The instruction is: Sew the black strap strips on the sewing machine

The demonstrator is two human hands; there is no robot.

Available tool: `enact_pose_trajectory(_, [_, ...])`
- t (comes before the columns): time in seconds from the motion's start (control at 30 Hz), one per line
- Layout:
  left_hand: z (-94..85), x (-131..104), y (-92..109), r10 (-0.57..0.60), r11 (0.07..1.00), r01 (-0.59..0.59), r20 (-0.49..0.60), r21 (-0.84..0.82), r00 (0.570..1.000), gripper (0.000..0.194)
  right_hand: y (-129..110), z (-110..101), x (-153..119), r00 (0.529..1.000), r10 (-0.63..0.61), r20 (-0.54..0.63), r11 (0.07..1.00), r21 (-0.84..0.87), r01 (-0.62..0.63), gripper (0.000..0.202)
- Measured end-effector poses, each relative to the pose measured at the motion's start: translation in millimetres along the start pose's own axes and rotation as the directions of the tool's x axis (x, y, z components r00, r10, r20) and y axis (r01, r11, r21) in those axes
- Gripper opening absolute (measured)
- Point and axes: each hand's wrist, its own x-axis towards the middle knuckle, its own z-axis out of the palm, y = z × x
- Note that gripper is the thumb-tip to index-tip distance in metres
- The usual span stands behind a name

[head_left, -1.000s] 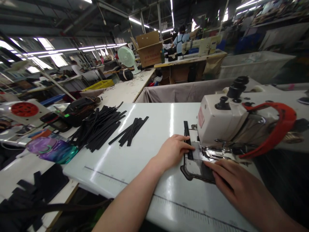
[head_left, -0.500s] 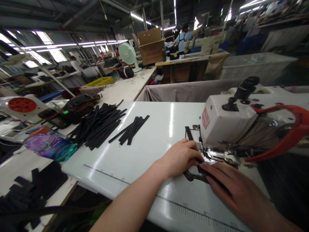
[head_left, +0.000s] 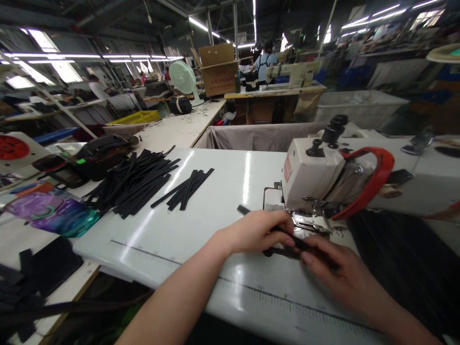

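Observation:
Both hands pinch one narrow black strip [head_left: 243,209] in front of the sewing machine [head_left: 309,165]. The strip's free end sticks out behind my left hand [head_left: 268,231], whose fingers are closed on it. My right hand [head_left: 332,266] is closed on the near part of the strip, just right of my left fingertips. Behind the hands lies the machine's shiny needle plate and presser foot [head_left: 309,226]. The part of the strip under my fingers is hidden.
A small group of black strips [head_left: 185,190] and a bigger pile [head_left: 140,184] lie left on the white table [head_left: 215,211]. A purple-blue pouch-like item [head_left: 61,213] sits further left. Dark material [head_left: 402,258] lies right of the machine. A fan [head_left: 182,78] and cardboard box [head_left: 217,72] stand behind.
The strip has turned from lying along the machine head to slanting left across the table, its far end now away from the needle. Both hands have shifted slightly; the view has turned right.

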Motion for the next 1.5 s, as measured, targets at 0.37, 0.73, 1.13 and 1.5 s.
enact_pose_trajectory(0.37, [7.7,-6.6,10.3,-0.013,0.814,0.069,0.100,-0.576,0.995,0.023,-6.0,-10.5,-9.6,0.984,-0.064,0.166,0.935,0.354,0.001,0.025])
enact_pose_trajectory(0.73, [7.7,-6.8,10.2,-0.004,0.849,0.056,0.100,-0.526,0.995,0.015,-9.4,-10.0,-4.8,0.982,-0.009,0.186,0.903,0.424,-0.073,0.039])
enact_pose_trajectory(1.13, [-45.9,-25.8,-13.1,-0.061,0.917,-0.032,-0.221,-0.396,0.973,0.027,16.8,-16.7,-14.7,0.981,0.137,-0.136,0.899,0.433,-0.065,0.034])
enact_pose_trajectory(1.5, [-45.2,-31.1,-18.5,0.135,0.717,-0.273,-0.256,-0.641,0.957,0.039,0.9,-12.2,-4.3,0.985,-0.170,-0.019,0.973,0.157,0.170,0.032])
